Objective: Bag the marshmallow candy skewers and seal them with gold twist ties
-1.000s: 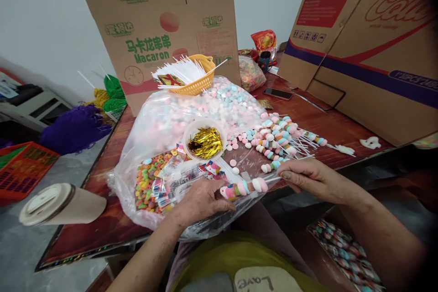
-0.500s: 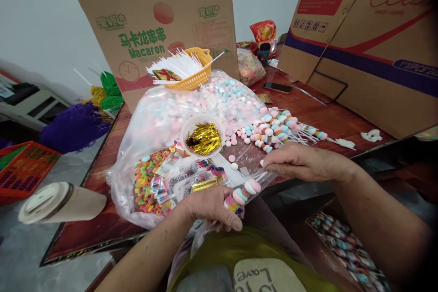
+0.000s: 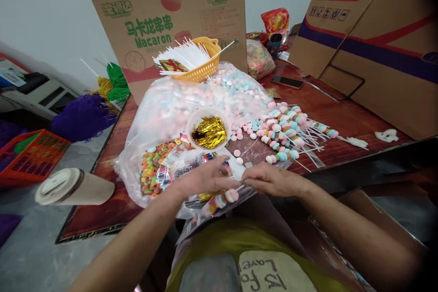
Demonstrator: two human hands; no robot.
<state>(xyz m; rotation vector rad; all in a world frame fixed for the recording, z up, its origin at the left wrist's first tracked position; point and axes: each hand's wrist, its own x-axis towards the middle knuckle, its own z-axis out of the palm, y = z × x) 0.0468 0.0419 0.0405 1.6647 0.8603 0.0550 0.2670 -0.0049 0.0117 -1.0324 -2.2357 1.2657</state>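
Note:
My right hand [image 3: 273,179] is closed, thumb and fingertips pinching the stick end of a marshmallow skewer [image 3: 221,200] in a clear wrapper at the table's front edge. My left hand [image 3: 208,177] is just above that skewer, fingers stretched out towards the right hand and slightly blurred. Beneath and beyond the left hand are printed clear packets [image 3: 186,167] and white sticks [image 3: 236,169], partly hidden. A white bowl [image 3: 189,124] of gold tinsel ties [image 3: 210,132] stands behind them. Several finished skewers [image 3: 289,127] lie piled behind the right hand.
A large clear bag of pink and blue marshmallows [image 3: 171,105] covers the table's middle, with ring candies [image 3: 150,171] at its front left. Behind stand a yellow basket of sticks [image 3: 201,73] and cardboard boxes [image 3: 226,27]. A lidded cup [image 3: 82,187] leans at the left edge; a phone [image 3: 287,82] lies right.
My left hand has let go of the wrapped skewer and opened out above it. My right hand has moved left from beside the pile to the skewer's stick end. The view has shifted slightly.

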